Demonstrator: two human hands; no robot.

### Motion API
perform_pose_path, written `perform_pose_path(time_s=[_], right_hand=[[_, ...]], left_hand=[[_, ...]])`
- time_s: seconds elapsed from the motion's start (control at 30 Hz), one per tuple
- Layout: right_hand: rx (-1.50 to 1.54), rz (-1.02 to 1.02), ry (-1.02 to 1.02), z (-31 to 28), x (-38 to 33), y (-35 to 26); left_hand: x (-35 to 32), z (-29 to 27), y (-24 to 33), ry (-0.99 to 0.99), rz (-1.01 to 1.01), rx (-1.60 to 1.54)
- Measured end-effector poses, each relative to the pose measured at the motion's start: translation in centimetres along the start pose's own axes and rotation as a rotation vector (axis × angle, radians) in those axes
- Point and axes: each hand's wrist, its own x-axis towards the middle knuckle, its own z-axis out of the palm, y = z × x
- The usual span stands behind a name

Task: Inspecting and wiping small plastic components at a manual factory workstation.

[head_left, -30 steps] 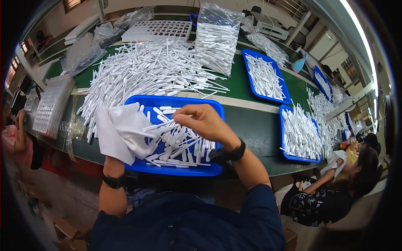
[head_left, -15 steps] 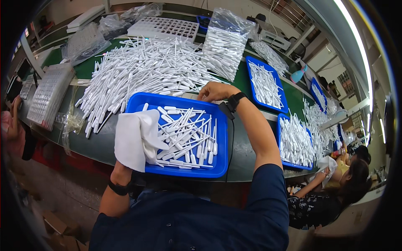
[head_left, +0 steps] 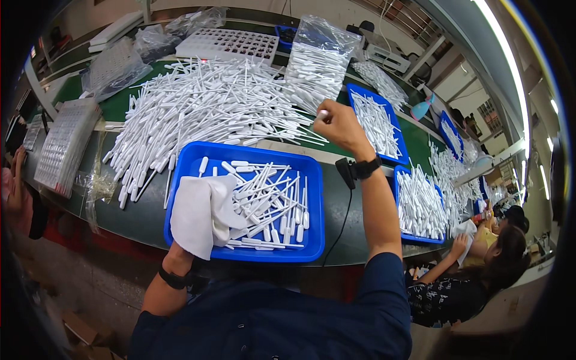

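A white cloth [head_left: 204, 213] drapes over my left hand [head_left: 179, 258], at the left side of the near blue tray [head_left: 313, 180]; it hides the fingers, which appear to hold it. White plastic droppers [head_left: 276, 207], thin-stemmed with thick bulb ends, lie loosely crossed in this tray. Raised beyond the tray's far right corner, my right hand [head_left: 339, 127] is closed with a white bulb end [head_left: 324, 113] showing between thumb and fingers. It looks like one of the droppers, its stem out of sight. A large heap of droppers [head_left: 204, 102] spreads behind the tray.
More blue trays [head_left: 403, 157] of droppers and a loose pile [head_left: 459, 186] stand to the right. Behind the heap are a clear bag of droppers [head_left: 315, 66] and a white holed rack [head_left: 231, 45]. A co-worker [head_left: 459, 288] sits at the right. A cable [head_left: 343, 222] hangs from my right wrist.
My right hand has lifted from the heap's edge behind the tray and moved right, with a white bulb end now visible in it. My left hand and cloth have shifted slightly.
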Motion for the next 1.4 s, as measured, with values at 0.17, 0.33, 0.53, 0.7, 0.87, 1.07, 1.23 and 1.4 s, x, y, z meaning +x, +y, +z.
perform_pose_path(time_s=[0.17, 0.33, 0.53, 0.7, 0.87, 1.07, 1.23, 1.4], right_hand=[[1.204, 0.102, -0.035, 3.7, -4.2, -5.1], [1.11, 0.187, -0.499, 8.1, -7.5, -8.6], [0.821, 0.068, -0.571, 8.6, -9.1, -10.9], [0.598, -0.076, -0.42, 8.7, -9.5, -11.1], [1.034, 0.111, -0.471, 9.0, -9.2, -9.5], [1.12, 0.168, -0.438, 9.1, -8.9, -7.8], [1.066, 0.101, -0.372, 8.2, -9.2, -8.6], [1.27, 0.133, -0.304, 8.4, -9.4, -9.7]], left_hand=[[3.0, 0.8, 4.2, -0.123, 0.425, 0.59], [3.6, 1.4, 4.5, -0.124, 0.21, 0.235], [0.8, 1.3, 2.4, 0.024, -0.356, -0.762], [0.4, 2.4, 0.5, 0.042, -0.148, -0.569], [1.5, 2.0, -0.5, -0.001, -0.202, -0.481], [2.0, 0.6, -1.4, 0.035, -0.452, -0.754], [1.9, -1.0, -1.4, -0.117, -0.308, -0.436], [1.8, -2.6, 2.4, -0.14, -0.33, -0.672]])
